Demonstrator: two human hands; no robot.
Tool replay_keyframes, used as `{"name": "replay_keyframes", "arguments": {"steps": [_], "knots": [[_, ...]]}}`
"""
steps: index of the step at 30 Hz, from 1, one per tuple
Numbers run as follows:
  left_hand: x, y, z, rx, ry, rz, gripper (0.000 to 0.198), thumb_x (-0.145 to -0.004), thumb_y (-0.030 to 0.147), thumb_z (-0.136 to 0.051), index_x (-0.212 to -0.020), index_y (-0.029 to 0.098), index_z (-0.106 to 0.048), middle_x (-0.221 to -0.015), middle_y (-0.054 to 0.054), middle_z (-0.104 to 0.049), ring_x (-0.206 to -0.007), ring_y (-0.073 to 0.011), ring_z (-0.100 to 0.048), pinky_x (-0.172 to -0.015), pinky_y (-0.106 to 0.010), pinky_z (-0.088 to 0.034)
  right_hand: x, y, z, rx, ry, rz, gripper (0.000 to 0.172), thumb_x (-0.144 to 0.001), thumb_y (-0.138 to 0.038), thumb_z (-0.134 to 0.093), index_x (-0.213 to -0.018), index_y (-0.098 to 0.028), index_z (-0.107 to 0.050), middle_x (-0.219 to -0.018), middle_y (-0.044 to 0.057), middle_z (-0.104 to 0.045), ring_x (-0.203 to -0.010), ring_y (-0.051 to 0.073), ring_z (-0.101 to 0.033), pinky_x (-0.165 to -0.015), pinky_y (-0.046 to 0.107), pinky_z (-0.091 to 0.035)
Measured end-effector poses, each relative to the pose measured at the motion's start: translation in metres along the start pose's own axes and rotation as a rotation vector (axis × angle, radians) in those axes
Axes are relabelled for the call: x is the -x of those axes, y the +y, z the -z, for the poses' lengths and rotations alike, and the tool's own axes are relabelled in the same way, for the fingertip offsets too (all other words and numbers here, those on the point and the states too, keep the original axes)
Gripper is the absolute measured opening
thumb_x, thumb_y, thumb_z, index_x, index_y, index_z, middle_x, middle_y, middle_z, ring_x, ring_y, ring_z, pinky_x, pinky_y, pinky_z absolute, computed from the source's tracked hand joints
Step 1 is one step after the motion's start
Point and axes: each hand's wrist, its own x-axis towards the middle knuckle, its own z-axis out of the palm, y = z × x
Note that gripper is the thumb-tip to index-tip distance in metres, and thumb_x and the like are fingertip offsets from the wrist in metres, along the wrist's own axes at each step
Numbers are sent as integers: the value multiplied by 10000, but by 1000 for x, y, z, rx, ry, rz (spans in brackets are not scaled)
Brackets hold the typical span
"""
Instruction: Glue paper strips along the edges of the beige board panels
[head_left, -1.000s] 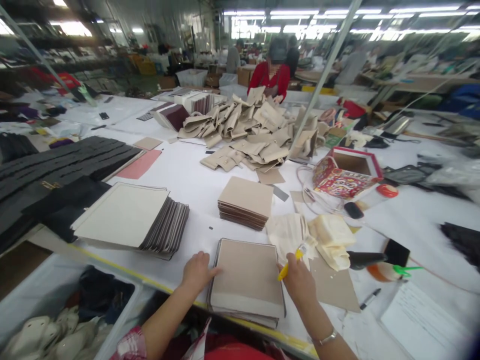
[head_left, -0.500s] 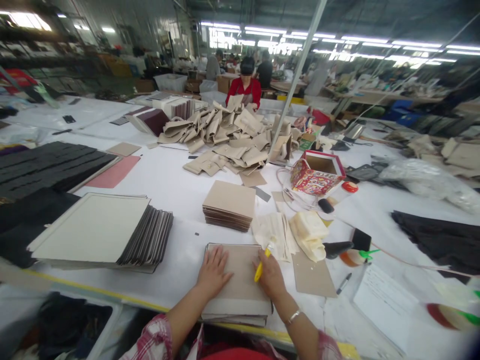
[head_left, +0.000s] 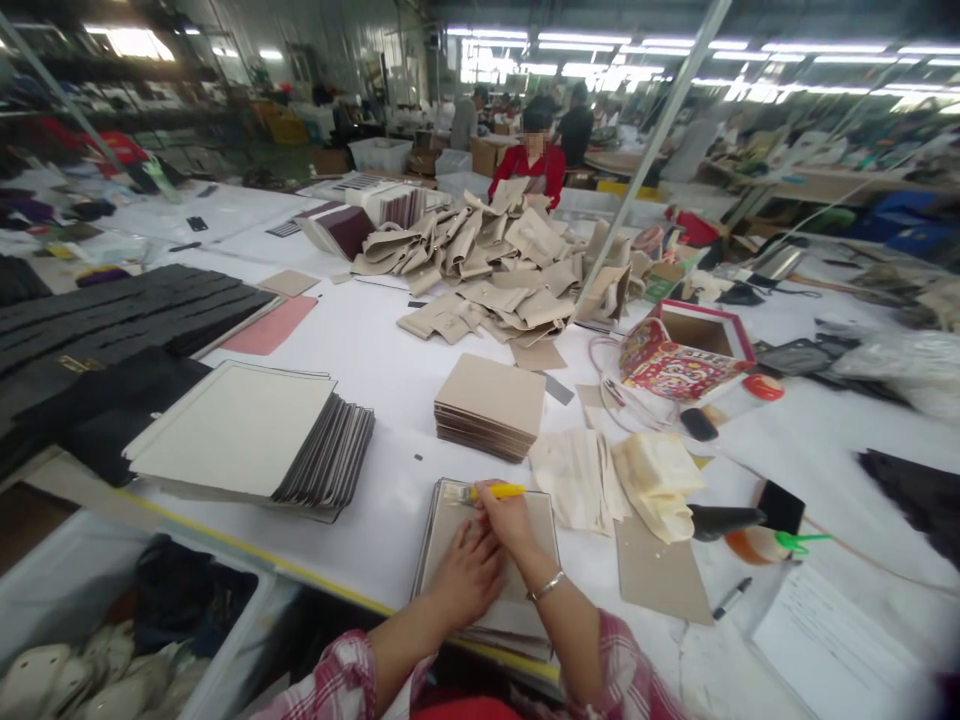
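Observation:
My right hand (head_left: pixel 504 517) is closed round a yellow-handled brush (head_left: pixel 499 491), whose bristles lie at the top left edge of a stack of beige panels (head_left: pixel 536 560) at the table's front edge. My left hand (head_left: pixel 472 575) rests on the same stack, just below and left of my right hand, with its fingers spread. Behind this stack is a smaller pile of brown boards (head_left: pixel 491 395). Cream cloths (head_left: pixel 574 480) lie to its right.
A thick stack of pale panels (head_left: pixel 232 430) is at the left, a heap of beige pieces (head_left: pixel 480 250) behind. Rightward are a patterned box (head_left: pixel 682 360), a glue bottle (head_left: pixel 757 545), a pen (head_left: pixel 732 598) and paper (head_left: pixel 832 630). A person in red (head_left: pixel 559 175) is beyond.
My right hand has moved left with the brush, which now points left instead of upward. My left hand has shifted right and toward me across the stack. The view has swung left.

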Motion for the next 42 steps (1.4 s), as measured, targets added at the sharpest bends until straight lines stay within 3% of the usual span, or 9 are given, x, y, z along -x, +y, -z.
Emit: {"name": "replay_keyframes", "arguments": {"steps": [8,15,22,27,31,33,36,38,42], "knots": [[3,0,-2,-21,-36,-37,429,-886,408,-308,-1294,284,-360,-1369,-13,-357,-1257,-223,-290,-1041,-482,-167,20,16,119,79,233,-5,334,-650,-478,-604,-753,-160,-591,-504,-31,-551,-411,112,-538,-427,236,-482],[3,-4,-17,-133,39,-118,452,-868,365,-370,-1313,298,-333,-1377,-18,-343,-1248,-229,-318,-1028,-473,-216,31,11,173,188,279,266,402,-808,-444,-445,-1084,-159,-508,-724,25,-618,-558,126,-594,-572,290,-523],[0,-4,-18,-176,32,-134,475,-862,333,-385,-1329,288,-308,-1380,-21,-337,-1258,-221,-301,-1045,-455,-193,-13,34,172,917,-40,495,248,-714,-184,-546,-961,-178,-527,-856,57,-603,-829,179,-570,-756,322,-443],[-1,-2,-17,-138,-3,-113,490,-856,320,-398,-1334,292,-295,-1384,-23,-327,-1262,-227,-296,-1044,-462,-200,-19,47,162,926,39,462,75,-726,-145,-496,-793,-173,-515,-727,37,-572,-738,169,-550,-698,288,-419],[-3,0,-7,-5,-107,-63,569,-820,387,-452,-1347,279,-267,-1375,-43,-341,-1246,-261,-322,-1025,-501,-224,-7,20,177,852,167,419,91,-820,-225,-370,-845,-192,-451,-677,1,-545,-601,135,-533,-589,247,-407],[-16,2,5,97,-138,21,713,-760,434,-522,-1369,231,-212,-1366,-87,-351,-1218,-269,-363,-1001,-475,-288,3,-4,187,763,180,419,76,-813,-269,-388,-838,-209,-429,-671,-20,-540,-580,124,-528,-572,234,-401],[-58,12,30,228,-30,104,837,-708,419,-575,-1383,190,-137,-1408,-119,-256,-1244,-259,-321,-987,-428,-326,20,-34,196,677,136,441,91,-776,-299,-448,-795,-216,-417,-679,-27,-541,-587,120,-523,-568,228,-394],[-96,25,44,320,71,56,816,-705,405,-576,-1376,201,-157,-1423,-100,-223,-1282,-261,-240,-1018,-450,-270,27,-46,198,669,128,462,117,-761,-312,-471,-784,-214,-411,-676,-32,-528,-580,115,-510,-563,226,-388],[-164,59,46,612,61,37,797,-641,387,-640,-1322,156,-297,-1338,-129,-378,-1200,-257,-371,-982,-398,-328,29,-53,198,684,214,473,148,-767,-343,-467,-771,-214,-394,-619,-50,-469,-532,108,-467,-529,221,-373]]}}
